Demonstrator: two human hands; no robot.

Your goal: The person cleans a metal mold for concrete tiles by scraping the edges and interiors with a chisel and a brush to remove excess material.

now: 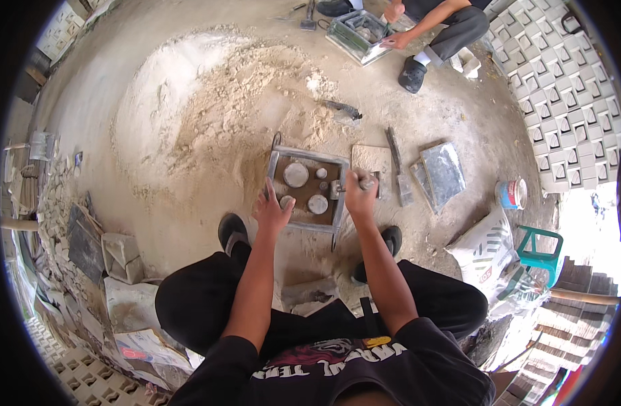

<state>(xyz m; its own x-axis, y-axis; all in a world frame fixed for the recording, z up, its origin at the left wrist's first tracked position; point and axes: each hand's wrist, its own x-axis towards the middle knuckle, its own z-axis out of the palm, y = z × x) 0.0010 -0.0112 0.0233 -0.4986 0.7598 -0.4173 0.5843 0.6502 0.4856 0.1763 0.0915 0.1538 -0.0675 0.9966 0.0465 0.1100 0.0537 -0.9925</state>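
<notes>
Just above the middle of the frame we see a square metal mould (308, 184) lying on the sandy ground, its brown floor carrying several grey round inserts (296, 174). Our left hand (272, 211) rests on the mould's lower left edge with fingers spread and relaxed, gripping nothing; its palm hides the frame's corner and part of one round insert. Our right hand (358, 191) is clenched over the mould's right edge around a small grey object (369, 183). We cannot tell what that object is, since the fingers cover most of it. A thin dark rod (335, 238) sticks down from the mould's lower right corner, and its top is hidden under the frame.

Right of the mould lie a flat sandy slab (371, 158), a long trowel-like tool (398, 174) and two grey metal plates (440, 172), the one partly overlapping the other. Upper left of centre spreads a large heap of pale sand (216, 101).

At the top edge another person's hands (394, 27) work over a second metal mould (356, 35); the frame cuts that person off above the knees. Down the right side run stacked white patterned blocks (561, 74), bent by the lens, with a small paint tin (511, 194), a printed sack (486, 252) and a green stool (541, 252) below them. The stool's far side is lost in bright glare. At the lower left, grey slabs and blocks (121, 260) pile up, and their shapes are hard to separate near the dark rim.
</notes>
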